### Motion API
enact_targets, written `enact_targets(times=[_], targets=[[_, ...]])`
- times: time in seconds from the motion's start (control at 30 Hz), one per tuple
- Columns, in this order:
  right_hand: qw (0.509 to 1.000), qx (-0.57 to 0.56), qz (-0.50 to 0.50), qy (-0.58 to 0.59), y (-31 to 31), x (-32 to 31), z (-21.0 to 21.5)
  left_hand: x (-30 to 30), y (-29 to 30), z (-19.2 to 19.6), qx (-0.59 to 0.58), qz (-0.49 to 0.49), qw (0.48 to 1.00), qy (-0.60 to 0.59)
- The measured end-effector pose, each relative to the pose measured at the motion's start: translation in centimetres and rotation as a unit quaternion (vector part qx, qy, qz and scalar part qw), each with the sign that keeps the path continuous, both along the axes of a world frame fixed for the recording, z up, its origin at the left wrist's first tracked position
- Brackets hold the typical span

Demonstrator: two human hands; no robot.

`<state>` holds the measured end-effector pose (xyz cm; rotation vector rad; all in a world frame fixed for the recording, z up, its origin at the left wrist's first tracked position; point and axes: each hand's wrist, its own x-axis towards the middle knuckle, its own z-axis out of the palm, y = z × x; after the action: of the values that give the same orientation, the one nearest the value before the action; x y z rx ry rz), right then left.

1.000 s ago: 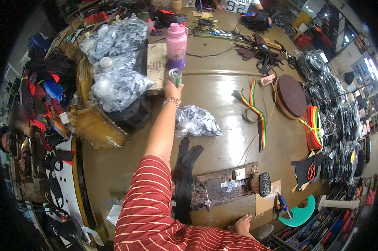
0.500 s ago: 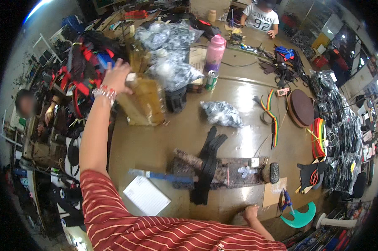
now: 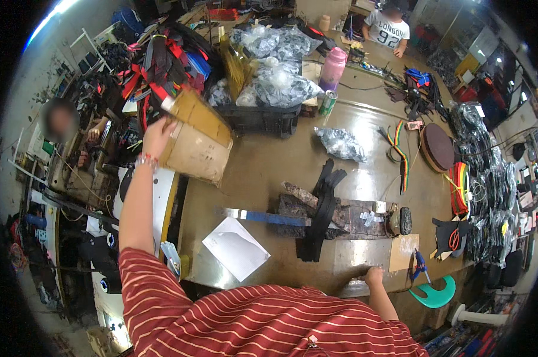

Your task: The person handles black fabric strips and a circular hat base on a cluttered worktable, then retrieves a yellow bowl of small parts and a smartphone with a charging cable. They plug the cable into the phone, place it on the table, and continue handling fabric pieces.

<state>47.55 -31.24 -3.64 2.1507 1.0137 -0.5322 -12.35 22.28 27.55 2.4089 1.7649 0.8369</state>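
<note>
A flat brown cardboard piece, partly covered by glossy tape, is gripped at its left edge by my left hand. It is tilted over the left side of the table, beside a black crate heaped with clear plastic bags of dark items. At the table's near edge rests my right hand, its fingers curled; whatever they may hold is hidden. Close to it are a square of brown card and a blue-handled tool. Black strips lie across a dark worn board mid-table.
A white sheet and a blue strip lie at near left. A pink bottle and green can stand by the crate. Right are a brown webbing roll and striped ribbon. Two other people sit farther off.
My left hand has pulled the cardboard piece nearer and tipped it up, so the black crate behind it shows more. The whole view has shifted; my right hand stays by the table edge.
</note>
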Motion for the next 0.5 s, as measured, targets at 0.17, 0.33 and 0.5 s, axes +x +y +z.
enact_targets(times=[0.17,0.33,0.5], targets=[[0.991,-0.048,-0.067,0.104,2.6,-0.6,4.2,-5.9,0.4,-6.0,-0.022,0.042,0.987,-0.151],[0.999,-0.017,-0.018,0.042,2.1,-1.5,4.7,-11.3,3.0,-9.2,-0.088,0.085,0.988,-0.092],[1.000,-0.017,0.014,0.011,1.4,-1.1,3.5,-12.6,1.6,-12.3,-0.134,0.236,0.963,-0.002]])
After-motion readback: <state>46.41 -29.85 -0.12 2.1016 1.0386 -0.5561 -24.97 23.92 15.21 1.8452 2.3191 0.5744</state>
